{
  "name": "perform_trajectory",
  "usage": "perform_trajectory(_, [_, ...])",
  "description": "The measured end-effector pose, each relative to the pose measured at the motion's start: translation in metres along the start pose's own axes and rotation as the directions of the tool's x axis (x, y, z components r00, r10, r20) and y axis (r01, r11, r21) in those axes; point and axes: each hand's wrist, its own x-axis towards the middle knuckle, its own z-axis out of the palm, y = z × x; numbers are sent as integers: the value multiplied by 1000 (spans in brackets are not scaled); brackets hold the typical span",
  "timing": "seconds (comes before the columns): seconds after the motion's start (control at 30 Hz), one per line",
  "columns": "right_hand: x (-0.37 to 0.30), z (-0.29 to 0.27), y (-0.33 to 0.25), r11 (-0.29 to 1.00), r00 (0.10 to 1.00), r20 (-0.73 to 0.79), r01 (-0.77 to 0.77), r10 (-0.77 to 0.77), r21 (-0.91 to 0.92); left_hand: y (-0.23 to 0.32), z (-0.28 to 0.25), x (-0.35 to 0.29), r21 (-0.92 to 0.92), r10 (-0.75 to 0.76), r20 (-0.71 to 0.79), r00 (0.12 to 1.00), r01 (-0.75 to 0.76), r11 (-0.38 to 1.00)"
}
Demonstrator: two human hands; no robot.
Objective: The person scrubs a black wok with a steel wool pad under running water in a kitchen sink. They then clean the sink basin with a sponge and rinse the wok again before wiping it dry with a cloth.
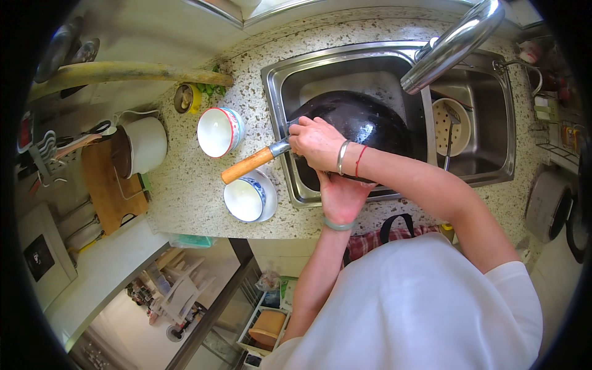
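A black wok lies in the left sink basin, its dark, wet-looking rounded surface facing up. Its wooden handle sticks out over the counter to the left. My right hand crosses over my left and has its fingers curled at the wok's edge, where the metal neck of the handle begins. Below it, my left hand is at the wok's near side, palm partly showing. The right wrist and forearm hide most of the left fingers.
Two bowls stand on the speckled counter left of the sink. A chrome faucet arches over the divider. The right basin holds a cream strainer and a long-handled utensil. A white pot stands at far left.
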Motion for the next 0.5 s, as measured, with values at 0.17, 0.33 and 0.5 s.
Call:
perform_trajectory(0.17, [-81, -30, 10, 985, 975, -203, 120, -94, 120, -1, 6, -5, 13, 39, -124, 992, -38, 999])
perform_trajectory(0.33, [-68, -18, 2, 991, 958, -276, 100, -73, 87, -1, 2, -7, 19, 69, -180, 981, -67, 998])
perform_trajectory(0.5, [-14, -1, 7, 995, 983, -168, 82, -72, 54, 0, -5, 2, 36, -27, 46, 999, 26, 999])
